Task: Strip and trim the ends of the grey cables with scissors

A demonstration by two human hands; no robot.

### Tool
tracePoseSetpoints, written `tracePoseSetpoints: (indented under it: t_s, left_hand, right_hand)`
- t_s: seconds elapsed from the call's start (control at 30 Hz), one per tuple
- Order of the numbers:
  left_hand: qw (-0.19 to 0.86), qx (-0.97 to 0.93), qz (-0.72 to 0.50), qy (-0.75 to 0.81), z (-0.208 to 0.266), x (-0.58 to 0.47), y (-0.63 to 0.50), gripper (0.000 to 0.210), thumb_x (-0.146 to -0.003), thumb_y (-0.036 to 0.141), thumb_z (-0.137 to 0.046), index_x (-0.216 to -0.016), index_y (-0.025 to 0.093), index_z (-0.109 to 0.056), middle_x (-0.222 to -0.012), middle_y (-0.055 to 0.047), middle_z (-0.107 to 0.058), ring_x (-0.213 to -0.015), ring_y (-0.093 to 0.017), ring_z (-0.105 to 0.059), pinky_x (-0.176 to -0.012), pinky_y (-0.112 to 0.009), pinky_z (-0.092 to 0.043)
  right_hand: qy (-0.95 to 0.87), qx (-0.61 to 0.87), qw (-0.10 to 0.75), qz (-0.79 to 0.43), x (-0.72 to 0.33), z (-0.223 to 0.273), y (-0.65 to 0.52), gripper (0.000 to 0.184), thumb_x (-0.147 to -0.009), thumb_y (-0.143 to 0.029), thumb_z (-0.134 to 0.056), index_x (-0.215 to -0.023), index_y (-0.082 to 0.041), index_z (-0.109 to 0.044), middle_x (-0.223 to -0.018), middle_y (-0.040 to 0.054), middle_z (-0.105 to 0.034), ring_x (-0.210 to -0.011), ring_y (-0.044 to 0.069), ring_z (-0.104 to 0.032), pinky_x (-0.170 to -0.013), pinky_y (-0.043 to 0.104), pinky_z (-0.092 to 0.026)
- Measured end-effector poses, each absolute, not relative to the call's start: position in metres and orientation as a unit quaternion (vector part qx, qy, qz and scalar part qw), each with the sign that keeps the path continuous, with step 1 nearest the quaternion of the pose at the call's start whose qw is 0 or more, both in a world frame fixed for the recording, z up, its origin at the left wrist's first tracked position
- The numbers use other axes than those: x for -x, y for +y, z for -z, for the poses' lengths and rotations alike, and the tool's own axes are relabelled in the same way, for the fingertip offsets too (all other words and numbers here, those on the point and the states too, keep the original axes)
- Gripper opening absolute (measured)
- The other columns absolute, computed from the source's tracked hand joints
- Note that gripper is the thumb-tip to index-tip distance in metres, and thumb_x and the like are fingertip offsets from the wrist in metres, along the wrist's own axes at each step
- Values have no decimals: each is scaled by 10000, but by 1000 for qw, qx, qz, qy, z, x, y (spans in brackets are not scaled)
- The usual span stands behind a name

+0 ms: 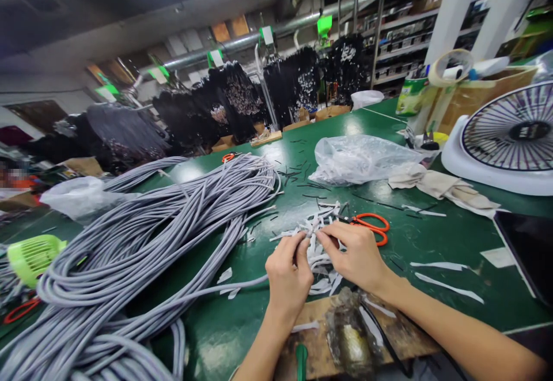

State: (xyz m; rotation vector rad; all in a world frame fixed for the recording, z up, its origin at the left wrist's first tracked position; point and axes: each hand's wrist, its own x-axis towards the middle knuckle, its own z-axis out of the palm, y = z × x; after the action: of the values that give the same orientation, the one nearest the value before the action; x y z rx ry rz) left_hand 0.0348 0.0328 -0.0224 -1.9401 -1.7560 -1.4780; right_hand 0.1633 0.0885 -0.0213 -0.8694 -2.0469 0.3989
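My left hand (288, 272) is closed around a grey cable (244, 284) that runs in from the large bundle of grey cables (147, 237) on the left. Close beside it, my right hand (356, 252) pinches at the cable's end; its fingertips nearly meet the left ones, and what lies between them is too small to make out. Under and behind both hands is a pile of white stripped scraps (322, 280). Orange-handled scissors (374, 222) lie just beyond my right hand, their blades partly among the scraps.
A wooden board (313, 312) with a grimy metal device (354, 340) sits at the near edge. On the green table (432, 237) are a clear plastic bag (363, 159), gloves (449, 188), a white fan (514, 139) and a dark tablet-like slab (529, 248). A green fan (34, 257) stands left.
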Motion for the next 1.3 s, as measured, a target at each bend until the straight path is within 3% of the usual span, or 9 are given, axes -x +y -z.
tracePoseSetpoints:
  t_s: [0.2, 0.37, 0.57, 0.73, 0.9, 1.13, 1.3]
  left_hand:
    - [53, 639, 492, -589, 23, -34, 33, 137, -796, 148, -501, -862, 132, -620, -731, -51, -655, -637, -134, -603, -591, -217, -455]
    - [12, 610, 508, -608, 21, -32, 34, 151, -800, 186, -502, -846, 137, -637, -732, -54, -680, -611, -141, -622, -577, -218, -474]
    - [8, 638, 496, -589, 25, -34, 35, 181, -791, 167, -498, -877, 137, -654, -779, -75, -694, -657, -159, -639, -608, -233, -486]
    - [-49, 615, 469, -632, 26, -30, 42, 199, -790, 183, -489, -843, 133, -674, -745, -70, -698, -621, -167, -628, -589, -249, -474]
    - [-98, 581, 488, -644, 17, -22, 41, 272, -821, 254, -453, -765, 103, -672, -503, 0, -567, -442, -102, -496, -442, -192, -385]
    - [-85, 601, 500, -617, 17, -24, 38, 238, -802, 251, -489, -835, 112, -679, -552, -14, -604, -466, -107, -518, -461, -193, -400]
    - [-82, 620, 488, -609, 19, -25, 39, 223, -796, 242, -497, -828, 133, -689, -553, -17, -613, -464, -113, -520, -471, -203, -412]
  right_hand:
    - [-807, 326, 422, -254, -161, 22, 93, 334, -850, -301, -430, -578, -146, -545, -512, -8, -490, -471, 90, -398, -469, 211, -289]
    - [-790, 315, 415, -322, -159, 21, 96, 355, -849, -329, -424, -575, -135, -542, -523, -7, -496, -483, 89, -404, -449, 200, -293]
    - [-796, 309, 430, -294, -158, 18, 89, 353, -846, -307, -427, -552, -143, -532, -500, -11, -475, -470, 87, -388, -448, 204, -290]
    - [-833, 211, 451, -241, -161, 13, 76, 249, -833, -228, -453, -643, -140, -587, -539, -3, -509, -496, 87, -434, -508, 205, -327]
    - [-824, 327, 440, -145, -165, 19, 88, 242, -848, -246, -448, -706, -140, -614, -629, 32, -581, -572, 112, -503, -566, 222, -341]
    - [-831, 345, 427, -92, -164, 21, 92, 243, -854, -262, -443, -743, -157, -632, -667, 30, -611, -604, 116, -537, -585, 219, -347]
    - [-835, 332, 420, -127, -162, 22, 91, 236, -841, -259, -460, -705, -163, -628, -625, 21, -597, -581, 117, -523, -556, 219, -340]
